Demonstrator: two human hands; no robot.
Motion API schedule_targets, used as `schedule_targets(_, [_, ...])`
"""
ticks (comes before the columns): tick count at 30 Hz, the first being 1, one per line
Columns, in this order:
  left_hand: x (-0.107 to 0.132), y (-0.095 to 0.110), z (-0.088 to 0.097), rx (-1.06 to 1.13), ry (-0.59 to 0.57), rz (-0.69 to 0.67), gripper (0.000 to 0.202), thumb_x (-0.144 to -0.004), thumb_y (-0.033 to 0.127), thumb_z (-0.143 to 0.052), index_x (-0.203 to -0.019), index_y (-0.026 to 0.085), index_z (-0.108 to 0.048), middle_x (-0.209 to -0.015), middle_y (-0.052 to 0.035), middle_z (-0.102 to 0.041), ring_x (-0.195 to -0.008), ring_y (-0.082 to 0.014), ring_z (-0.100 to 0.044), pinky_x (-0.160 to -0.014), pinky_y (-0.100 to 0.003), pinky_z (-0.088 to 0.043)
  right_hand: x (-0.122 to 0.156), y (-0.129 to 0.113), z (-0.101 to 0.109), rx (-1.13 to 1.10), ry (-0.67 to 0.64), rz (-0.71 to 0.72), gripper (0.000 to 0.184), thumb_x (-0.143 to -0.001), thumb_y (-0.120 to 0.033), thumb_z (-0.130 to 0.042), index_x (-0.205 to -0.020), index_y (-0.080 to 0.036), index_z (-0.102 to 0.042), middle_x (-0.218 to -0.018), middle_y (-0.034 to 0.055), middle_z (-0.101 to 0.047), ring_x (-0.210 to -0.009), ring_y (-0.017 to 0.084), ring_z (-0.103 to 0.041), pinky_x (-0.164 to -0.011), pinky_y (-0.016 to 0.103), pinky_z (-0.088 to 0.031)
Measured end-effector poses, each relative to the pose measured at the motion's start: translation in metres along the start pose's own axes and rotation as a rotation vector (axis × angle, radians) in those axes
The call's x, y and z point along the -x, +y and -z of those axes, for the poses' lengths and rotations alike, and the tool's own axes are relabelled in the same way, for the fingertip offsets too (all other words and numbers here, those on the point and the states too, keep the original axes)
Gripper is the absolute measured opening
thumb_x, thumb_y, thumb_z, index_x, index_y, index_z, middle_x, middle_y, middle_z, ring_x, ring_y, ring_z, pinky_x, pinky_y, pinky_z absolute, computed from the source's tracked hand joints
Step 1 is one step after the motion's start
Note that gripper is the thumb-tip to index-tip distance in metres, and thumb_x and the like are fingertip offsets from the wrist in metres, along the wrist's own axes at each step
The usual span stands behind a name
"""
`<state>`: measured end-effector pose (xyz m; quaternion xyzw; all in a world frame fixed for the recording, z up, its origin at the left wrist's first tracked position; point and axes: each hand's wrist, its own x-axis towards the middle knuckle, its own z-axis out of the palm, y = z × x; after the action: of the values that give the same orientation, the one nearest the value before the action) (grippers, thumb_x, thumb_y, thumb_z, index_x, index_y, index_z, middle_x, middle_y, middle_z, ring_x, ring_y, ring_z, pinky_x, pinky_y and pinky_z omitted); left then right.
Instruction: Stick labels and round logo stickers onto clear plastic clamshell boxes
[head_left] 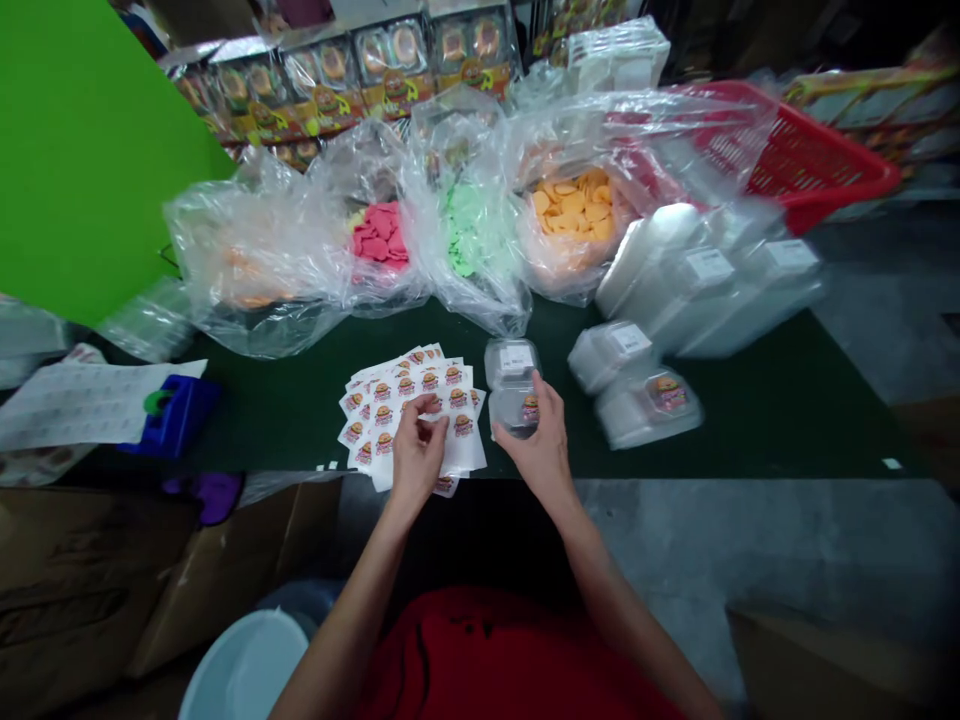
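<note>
Plastic this thin wanted a gentle hold. The small clear plastic clamshell box [516, 412] sat on the dark green tabletop [270, 420] just ahead of me, and my right hand [541, 445] closed lightly round its near side, thumb and fingers on the rim. I judged it almost weightless, springy and easy to dent, so the stiffer edges and the hinge were the places to hold, not the bulging lid. A second clear clamshell [511, 362] lay touching it at twelve o'clock.

At nine o'clock of the box, my left hand [416, 452] pressed on the fan of white paper stickers printed with burger logos [459, 395], fingertips pinched at one of them. I could not tell whether it had lifted. They looked limp, slick-backed and prone to slide over one another, so a corner was the spot to pick at.

Further off at twelve o'clock slumped clear bags of pink pieces [381, 235], green pieces [465, 225] and orange pieces [574, 205]. More stacked clamshells [645, 400] lay at three o'clock, and a blue plastic block [176, 410] at nine.
</note>
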<state>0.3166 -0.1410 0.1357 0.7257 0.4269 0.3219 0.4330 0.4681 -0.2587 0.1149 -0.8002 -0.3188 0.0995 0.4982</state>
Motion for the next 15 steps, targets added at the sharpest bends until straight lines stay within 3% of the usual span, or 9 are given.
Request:
schedule_targets(3, [0.002, -0.007, 0.011, 0.004, -0.014, 0.047, 0.029, -0.094, 0.035, -0.067, -0.119, 0.021, -0.064, -0.113, -0.0061, -0.07, -0.066, -0.0105, -0.057, -0.063, -0.024, -0.048, 0.001, 0.003, 0.01, -0.135, -0.022, -0.009, 0.085, -0.083, -0.035, -0.076, -0.16, -0.029, -0.042, -0.15, 0.0144, -0.052, -0.124, 0.028, -0.061, -0.108, 0.047, -0.052])
schedule_targets(7, [0.001, -0.011, 0.017, -0.008, -0.028, 0.078, 0.03, -0.093, 0.04, -0.067, -0.116, 0.02, -0.065, -0.115, -0.0073, -0.071, -0.07, -0.0125, -0.058, -0.066, -0.026, -0.049, 0.006, -0.013, 0.037, -0.111, 0.053, 0.021, 0.079, -0.086, -0.032, -0.075, -0.159, -0.029, -0.044, -0.153, 0.0154, -0.053, -0.135, 0.032, -0.056, -0.112, 0.053, -0.049])
schedule_targets(11, [0.0, -0.014, 0.023, -0.051, 0.029, 0.041, 0.033, -0.092, 0.043, -0.067, -0.116, 0.021, -0.067, -0.115, -0.0067, -0.071, -0.072, -0.015, -0.059, -0.069, -0.029, -0.051, 0.008, -0.033, 0.099, 0.028, 0.106, 0.185, 0.075, -0.091, -0.032, -0.073, -0.16, -0.036, -0.043, -0.164, 0.0115, -0.043, -0.149, 0.035, -0.045, -0.116, 0.059, -0.046])
schedule_targets(15, [0.002, -0.017, 0.033, -0.081, 0.03, 0.041, 0.035, -0.092, 0.047, -0.065, -0.115, 0.021, -0.069, -0.098, -0.0032, -0.069, -0.071, -0.0171, -0.059, -0.067, -0.03, -0.049, -0.004, -0.023, 0.165, 0.306, 0.148, 0.201, 0.072, -0.09, -0.038, -0.071, -0.158, -0.035, -0.048, -0.165, 0.0123, -0.04, -0.15, 0.039, -0.044, -0.118, 0.063, -0.04])
